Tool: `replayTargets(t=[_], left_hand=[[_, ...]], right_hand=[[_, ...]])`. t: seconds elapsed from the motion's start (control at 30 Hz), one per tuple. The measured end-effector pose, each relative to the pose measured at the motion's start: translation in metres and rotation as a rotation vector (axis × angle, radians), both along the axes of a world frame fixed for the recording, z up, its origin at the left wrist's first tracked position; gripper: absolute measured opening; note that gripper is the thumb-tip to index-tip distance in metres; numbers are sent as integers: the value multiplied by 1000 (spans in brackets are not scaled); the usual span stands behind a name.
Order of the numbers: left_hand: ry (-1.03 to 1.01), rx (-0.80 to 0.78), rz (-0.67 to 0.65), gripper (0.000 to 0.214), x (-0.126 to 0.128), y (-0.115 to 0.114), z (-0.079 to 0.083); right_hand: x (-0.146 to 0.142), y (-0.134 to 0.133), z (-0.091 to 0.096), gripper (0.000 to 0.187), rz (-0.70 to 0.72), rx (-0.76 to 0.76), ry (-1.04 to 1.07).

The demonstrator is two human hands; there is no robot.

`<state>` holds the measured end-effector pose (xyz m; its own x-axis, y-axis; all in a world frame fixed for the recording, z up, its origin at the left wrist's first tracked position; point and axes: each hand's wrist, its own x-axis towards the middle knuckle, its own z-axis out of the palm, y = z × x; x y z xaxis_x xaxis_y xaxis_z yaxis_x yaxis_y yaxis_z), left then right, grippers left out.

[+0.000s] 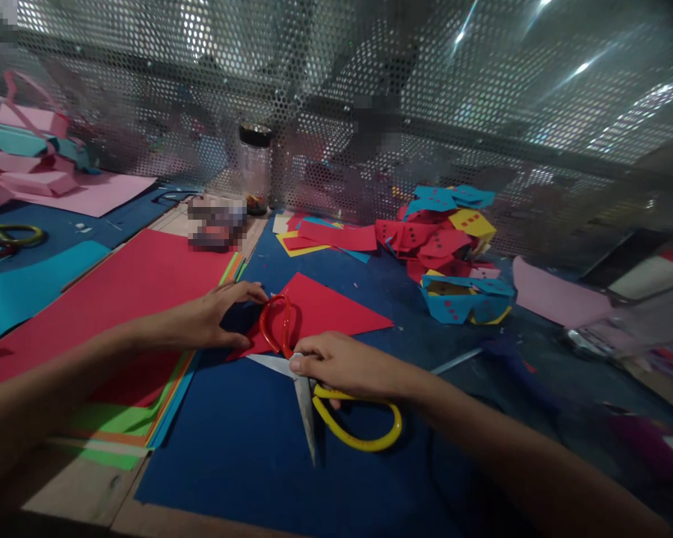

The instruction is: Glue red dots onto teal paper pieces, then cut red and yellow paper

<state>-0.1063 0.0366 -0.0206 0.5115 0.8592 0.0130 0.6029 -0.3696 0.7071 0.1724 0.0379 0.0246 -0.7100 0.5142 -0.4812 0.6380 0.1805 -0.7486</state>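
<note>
My right hand (336, 362) is closed around the pivot of a large pair of scissors (306, 418). One handle loop of the scissors is red and the other is yellow; the blades stand spread apart, one tip pointing toward me and one to the left. Beneath and behind lies a folded red sheet of paper (330, 306) with a pointed right corner, on dark blue board. My left hand (227, 314) has its thumb and fingers apart at the left end of this red paper, close to the red loop. Whether its fingertips touch the paper is hard to tell.
A stack of coloured paper (146, 276), red on top, lies to the left. Behind stand a lidded clear jar (256, 172) and a perforated metal screen (325, 90). Folded dotted paper pieces (437, 243) are heaped at the back right; pink paper shapes (34, 164) sit at the far left.
</note>
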Motion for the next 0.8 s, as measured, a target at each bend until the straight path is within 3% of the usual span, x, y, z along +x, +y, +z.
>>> replayTargets(t=[0.43,0.8], left_hand=[[31,9,-70,79,-3,1,1],[68,-5,-50,84,0,1,6]], right_hand=[[0,-2,0,24,-14,1,-1],[-4,-5,-1,26,-46,4,-1]])
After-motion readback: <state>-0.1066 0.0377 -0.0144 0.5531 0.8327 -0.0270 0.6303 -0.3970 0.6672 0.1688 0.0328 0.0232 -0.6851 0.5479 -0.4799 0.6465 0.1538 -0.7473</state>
